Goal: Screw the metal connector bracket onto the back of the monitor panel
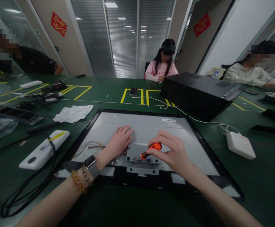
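A flat monitor panel with a black frame lies back side up in front of me. On its near middle sits a metal bracket box with a blue video port. My right hand grips an orange and black screwdriver between thumb and fingers. The screwdriver's shaft slants down to the left, its tip at the port side of the box. My left hand rests flat on the panel, fingers stretched out, just left of the box. Thin coloured wires run beside the left wrist.
A black casing stands beyond the panel at right. A white adapter with a cable lies at right. At left are a white plastic cover, black cables and a crumpled tissue. Several people sit around the table.
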A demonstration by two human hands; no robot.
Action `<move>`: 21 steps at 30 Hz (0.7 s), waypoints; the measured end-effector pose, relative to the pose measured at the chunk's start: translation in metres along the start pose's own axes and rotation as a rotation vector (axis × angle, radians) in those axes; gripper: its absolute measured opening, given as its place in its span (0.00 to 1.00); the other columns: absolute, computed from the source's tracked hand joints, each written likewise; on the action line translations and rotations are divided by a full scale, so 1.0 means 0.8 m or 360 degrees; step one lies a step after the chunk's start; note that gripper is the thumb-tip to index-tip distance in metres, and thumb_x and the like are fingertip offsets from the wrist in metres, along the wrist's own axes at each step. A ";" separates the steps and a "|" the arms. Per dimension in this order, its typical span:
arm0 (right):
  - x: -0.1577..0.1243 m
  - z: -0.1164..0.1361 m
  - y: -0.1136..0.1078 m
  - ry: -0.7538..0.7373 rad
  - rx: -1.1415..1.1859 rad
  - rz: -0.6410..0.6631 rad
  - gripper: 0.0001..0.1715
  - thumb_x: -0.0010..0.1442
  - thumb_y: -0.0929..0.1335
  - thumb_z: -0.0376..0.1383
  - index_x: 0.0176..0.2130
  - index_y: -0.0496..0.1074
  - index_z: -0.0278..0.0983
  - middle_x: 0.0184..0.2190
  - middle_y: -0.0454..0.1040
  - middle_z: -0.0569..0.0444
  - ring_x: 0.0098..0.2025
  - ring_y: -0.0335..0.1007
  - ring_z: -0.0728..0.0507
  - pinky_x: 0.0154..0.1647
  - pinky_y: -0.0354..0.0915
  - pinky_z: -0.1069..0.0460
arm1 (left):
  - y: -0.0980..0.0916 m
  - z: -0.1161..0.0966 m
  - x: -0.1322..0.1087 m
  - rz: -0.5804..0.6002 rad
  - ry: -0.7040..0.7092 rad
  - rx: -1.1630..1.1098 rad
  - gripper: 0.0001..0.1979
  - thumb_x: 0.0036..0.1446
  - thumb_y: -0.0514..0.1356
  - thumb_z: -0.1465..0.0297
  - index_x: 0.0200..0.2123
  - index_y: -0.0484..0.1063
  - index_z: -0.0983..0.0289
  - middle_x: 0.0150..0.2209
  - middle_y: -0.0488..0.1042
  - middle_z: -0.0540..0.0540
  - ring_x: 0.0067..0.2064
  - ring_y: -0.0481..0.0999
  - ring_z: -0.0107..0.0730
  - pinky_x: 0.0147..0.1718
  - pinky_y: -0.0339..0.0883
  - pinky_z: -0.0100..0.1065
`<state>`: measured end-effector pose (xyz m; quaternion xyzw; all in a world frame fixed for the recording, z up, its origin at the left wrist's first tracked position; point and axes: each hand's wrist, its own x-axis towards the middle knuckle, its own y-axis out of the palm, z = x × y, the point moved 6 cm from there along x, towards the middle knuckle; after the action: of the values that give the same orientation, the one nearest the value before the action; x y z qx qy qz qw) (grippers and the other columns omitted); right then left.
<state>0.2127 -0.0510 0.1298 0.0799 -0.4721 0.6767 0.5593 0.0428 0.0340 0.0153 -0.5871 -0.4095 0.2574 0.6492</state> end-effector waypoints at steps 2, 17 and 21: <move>-0.002 0.003 0.004 -0.0087 -0.0170 0.0075 0.21 0.65 0.66 0.46 0.29 0.74 0.34 0.23 0.71 0.54 0.25 0.65 0.49 0.25 0.60 0.53 | 0.000 0.000 0.000 -0.0020 0.0004 -0.0007 0.17 0.66 0.52 0.73 0.57 0.65 0.66 0.58 0.66 0.63 0.58 0.66 0.46 0.58 0.59 0.49; 0.003 0.024 0.007 -0.0009 -0.0394 0.0558 0.13 0.62 0.57 0.32 0.35 0.68 0.35 0.30 0.69 0.50 0.32 0.63 0.44 0.32 0.60 0.49 | -0.005 -0.002 0.000 -0.0037 0.0006 -0.0005 0.17 0.66 0.50 0.73 0.56 0.66 0.66 0.59 0.67 0.63 0.57 0.67 0.44 0.58 0.60 0.49; 0.001 0.016 0.012 -0.0019 -0.0483 0.0530 0.13 0.67 0.57 0.33 0.35 0.68 0.36 0.30 0.72 0.50 0.33 0.66 0.44 0.34 0.61 0.49 | -0.005 -0.002 0.000 -0.0020 -0.0004 -0.0020 0.17 0.66 0.51 0.73 0.57 0.65 0.66 0.58 0.67 0.62 0.57 0.67 0.45 0.58 0.60 0.49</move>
<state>0.1991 -0.0589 0.1321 -0.0800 -0.5785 0.6804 0.4427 0.0435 0.0321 0.0189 -0.5881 -0.4155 0.2516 0.6466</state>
